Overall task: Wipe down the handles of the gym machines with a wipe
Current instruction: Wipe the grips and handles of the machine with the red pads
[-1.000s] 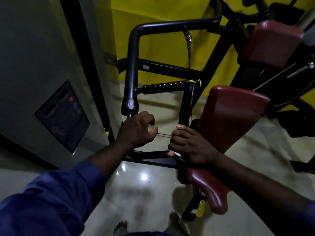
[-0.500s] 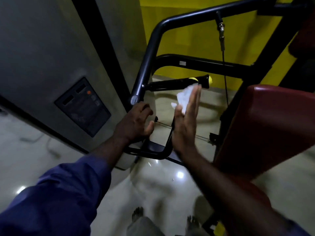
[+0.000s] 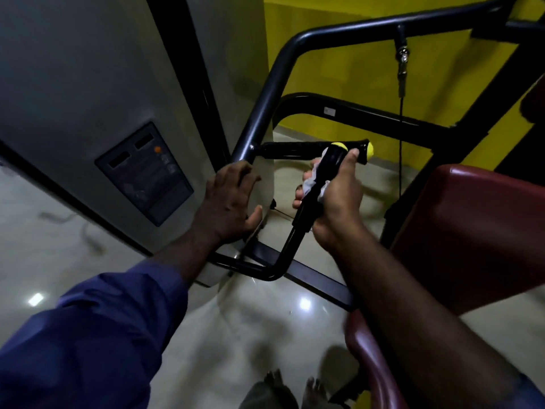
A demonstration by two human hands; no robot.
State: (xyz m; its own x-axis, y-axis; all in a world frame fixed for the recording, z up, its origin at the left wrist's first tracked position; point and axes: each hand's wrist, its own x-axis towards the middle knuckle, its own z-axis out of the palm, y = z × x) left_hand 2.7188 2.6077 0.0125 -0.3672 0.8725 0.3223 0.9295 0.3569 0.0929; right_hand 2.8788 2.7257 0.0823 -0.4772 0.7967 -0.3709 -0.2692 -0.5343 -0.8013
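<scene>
A black upright handle (image 3: 330, 166) with a yellow end cap rises from a bent bar of the gym machine. My right hand (image 3: 336, 199) grips this handle with a white wipe (image 3: 317, 180) wrapped between palm and grip. Behind it a second black handle (image 3: 295, 149) with a yellow tip lies horizontal. My left hand (image 3: 230, 202) hovers with relaxed, spread fingers just left of the frame tube (image 3: 265, 95), holding nothing.
A maroon padded seat (image 3: 472, 231) stands at the right, its lower pad (image 3: 368, 355) near my right forearm. A grey wall with a dark panel (image 3: 144, 172) is on the left. A thin cable (image 3: 400, 137) hangs from the top bar. Glossy floor lies below.
My right hand, flat with the wipe at the horizontal handle half a second ago, now grips the upright handle through the wipe. My left hand has let go of the frame tube.
</scene>
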